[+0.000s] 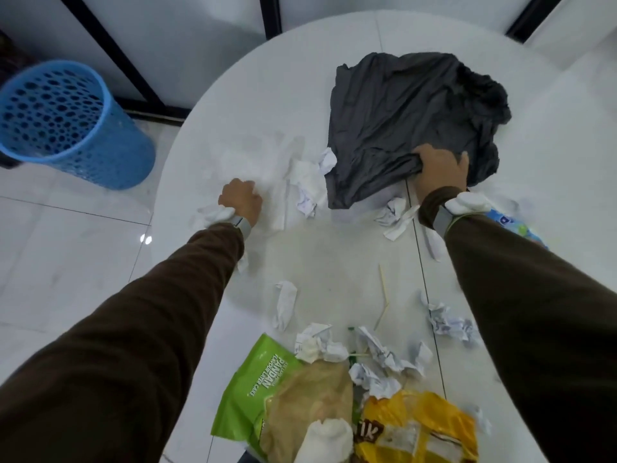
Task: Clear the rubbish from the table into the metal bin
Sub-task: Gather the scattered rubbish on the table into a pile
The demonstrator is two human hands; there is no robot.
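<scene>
A crumpled dark grey plastic bag (pixel 410 118) lies on the white round table (pixel 253 95). My right hand (pixel 440 168) grips the bag's near edge. My left hand (pixel 242 198), fingers curled, holds a white tissue (pixel 213 215) near the table's left edge. Several crumpled paper balls (pixel 307 192) and tissues lie between my hands. More crumpled paper (pixel 384 362) is scattered nearer to me. A green snack wrapper (pixel 253 389) and a yellow wrapper (pixel 420 426) lie at the near edge. No metal bin is in view.
A blue perforated plastic basket (pixel 66 118) stands on the tiled floor left of the table. A thin wooden stick (pixel 384 285) lies mid-table. A blue-printed packet (pixel 514 225) peeks out beside my right sleeve. Dark-framed glass panels run behind the table.
</scene>
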